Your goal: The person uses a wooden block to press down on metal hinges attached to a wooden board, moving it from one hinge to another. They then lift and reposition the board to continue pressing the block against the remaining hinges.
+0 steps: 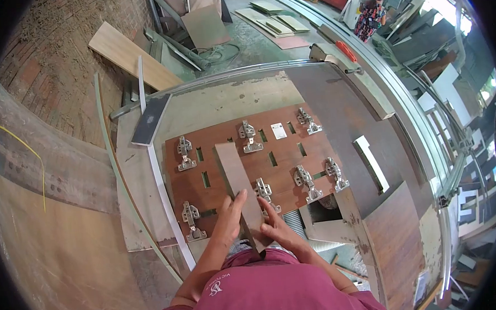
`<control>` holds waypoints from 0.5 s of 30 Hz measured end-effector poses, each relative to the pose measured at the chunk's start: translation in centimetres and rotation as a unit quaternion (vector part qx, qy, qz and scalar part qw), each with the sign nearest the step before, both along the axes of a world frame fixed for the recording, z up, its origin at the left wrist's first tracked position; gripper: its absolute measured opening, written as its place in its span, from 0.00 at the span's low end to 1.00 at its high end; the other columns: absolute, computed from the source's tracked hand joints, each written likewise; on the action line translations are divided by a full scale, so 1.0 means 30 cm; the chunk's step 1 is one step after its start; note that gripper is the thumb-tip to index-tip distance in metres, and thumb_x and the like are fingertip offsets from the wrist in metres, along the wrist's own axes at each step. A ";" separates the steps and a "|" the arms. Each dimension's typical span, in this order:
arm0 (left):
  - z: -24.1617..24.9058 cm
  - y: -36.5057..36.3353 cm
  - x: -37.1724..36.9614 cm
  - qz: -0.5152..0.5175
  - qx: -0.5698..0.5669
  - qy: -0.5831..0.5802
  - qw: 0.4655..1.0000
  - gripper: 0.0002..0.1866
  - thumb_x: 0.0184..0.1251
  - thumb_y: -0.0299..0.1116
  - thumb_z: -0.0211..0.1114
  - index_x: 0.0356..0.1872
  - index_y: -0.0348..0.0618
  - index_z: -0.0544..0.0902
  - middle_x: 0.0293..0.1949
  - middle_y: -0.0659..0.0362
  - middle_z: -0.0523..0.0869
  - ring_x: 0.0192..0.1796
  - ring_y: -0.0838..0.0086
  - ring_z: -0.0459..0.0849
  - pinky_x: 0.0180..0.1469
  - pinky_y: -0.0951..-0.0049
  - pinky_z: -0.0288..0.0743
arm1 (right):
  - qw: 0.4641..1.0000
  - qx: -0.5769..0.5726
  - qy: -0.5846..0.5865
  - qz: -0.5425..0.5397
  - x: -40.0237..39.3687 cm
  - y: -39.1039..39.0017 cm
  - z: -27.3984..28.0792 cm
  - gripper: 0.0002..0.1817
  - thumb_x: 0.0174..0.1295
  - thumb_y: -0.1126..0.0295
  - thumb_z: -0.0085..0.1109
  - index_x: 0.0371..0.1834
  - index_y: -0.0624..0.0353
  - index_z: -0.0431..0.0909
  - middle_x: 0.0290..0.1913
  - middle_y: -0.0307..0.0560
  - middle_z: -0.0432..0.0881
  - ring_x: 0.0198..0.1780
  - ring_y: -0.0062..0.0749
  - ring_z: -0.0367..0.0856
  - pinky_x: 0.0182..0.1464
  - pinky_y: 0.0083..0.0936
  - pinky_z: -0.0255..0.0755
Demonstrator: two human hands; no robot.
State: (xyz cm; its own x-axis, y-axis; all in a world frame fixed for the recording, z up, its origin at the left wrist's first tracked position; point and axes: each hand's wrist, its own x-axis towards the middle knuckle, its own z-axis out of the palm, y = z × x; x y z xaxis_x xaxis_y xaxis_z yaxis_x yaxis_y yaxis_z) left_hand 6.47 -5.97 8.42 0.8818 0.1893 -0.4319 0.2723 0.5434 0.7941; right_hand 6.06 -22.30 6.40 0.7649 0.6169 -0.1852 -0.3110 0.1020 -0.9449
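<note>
My left hand is closed along the left side of a long, narrow brown piece, either a thin box or a strip of board. On its right side, near the lower end, my right hand grips it too. The piece points away from my body, above a reddish-brown wooden panel. Several metal cabinet hinges lie on that panel, among them one hinge beside my right fingers and another hinge to the left. Dark slots run through the panel, and a white label sits near its far edge.
A worktable carries the panel. At its left lie a dark board and a long white strip. On the right are a white angled piece and a metal fence. A person is in the far background.
</note>
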 end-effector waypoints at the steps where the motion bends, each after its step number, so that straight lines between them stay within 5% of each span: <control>1: 0.041 -0.004 0.030 -0.022 0.017 0.012 1.000 0.24 0.70 0.42 0.63 0.54 0.30 0.74 0.53 0.49 0.82 0.56 0.67 0.80 0.60 0.66 0.73 | 0.999 0.028 0.002 -0.034 -0.003 0.001 -0.011 0.58 0.57 0.44 0.67 0.79 0.59 0.40 0.76 0.56 0.53 0.75 0.39 0.55 0.73 0.33 0.52; 3: 0.177 0.009 0.092 -0.121 0.131 0.009 0.984 0.31 0.71 0.49 0.60 0.58 0.27 0.71 0.55 0.47 0.81 0.59 0.64 0.78 0.62 0.65 0.70 | 0.996 -0.001 -0.049 -0.078 0.044 0.002 0.038 0.53 0.60 0.48 0.66 0.79 0.60 0.43 0.76 0.54 0.54 0.74 0.37 0.57 0.72 0.31 0.53; 6: 0.273 0.092 0.317 -0.298 0.400 -0.132 0.857 0.41 0.73 0.58 0.53 0.69 0.27 0.62 0.62 0.45 0.76 0.64 0.61 0.74 0.67 0.66 0.64 | 0.985 0.037 -0.045 -0.165 0.113 -0.001 0.158 0.42 0.67 0.58 0.61 0.77 0.61 0.49 0.73 0.51 0.60 0.72 0.31 0.61 0.70 0.25 0.56; 8: 0.373 0.159 0.572 -0.229 0.564 -0.264 0.748 0.41 0.74 0.55 0.54 0.73 0.30 0.57 0.67 0.43 0.71 0.64 0.63 0.76 0.66 0.66 0.66 | 0.964 0.084 -0.078 -0.239 0.147 -0.013 0.228 0.40 0.68 0.63 0.59 0.78 0.62 0.47 0.73 0.52 0.61 0.71 0.34 0.62 0.70 0.27 0.58; 11: 0.667 0.199 0.861 -0.225 0.549 -0.284 0.753 0.38 0.72 0.41 0.55 0.76 0.39 0.50 0.43 0.54 0.88 0.36 0.72 0.83 0.41 0.66 0.78 | 0.953 0.084 -0.129 -0.262 0.177 -0.052 0.266 0.41 0.68 0.63 0.60 0.77 0.63 0.47 0.72 0.53 0.62 0.71 0.33 0.63 0.69 0.27 0.60; 15: 0.753 0.153 0.867 -0.191 0.537 -0.250 0.783 0.36 0.70 0.42 0.57 0.74 0.40 0.56 0.47 0.53 0.87 0.43 0.71 0.84 0.50 0.66 0.76 | 0.937 0.020 -0.154 -0.312 0.160 -0.109 0.214 0.43 0.67 0.63 0.62 0.77 0.66 0.46 0.72 0.56 0.61 0.70 0.35 0.65 0.68 0.27 0.62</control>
State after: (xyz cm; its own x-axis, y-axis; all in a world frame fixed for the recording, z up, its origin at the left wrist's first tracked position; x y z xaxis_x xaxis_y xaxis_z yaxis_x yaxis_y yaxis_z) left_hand 32.46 -1.37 31.01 0.9705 -0.1118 0.2136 -0.2393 -0.5558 0.7961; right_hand 10.86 -25.57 12.82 0.9926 0.0338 0.1169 0.1073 0.2107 -0.9716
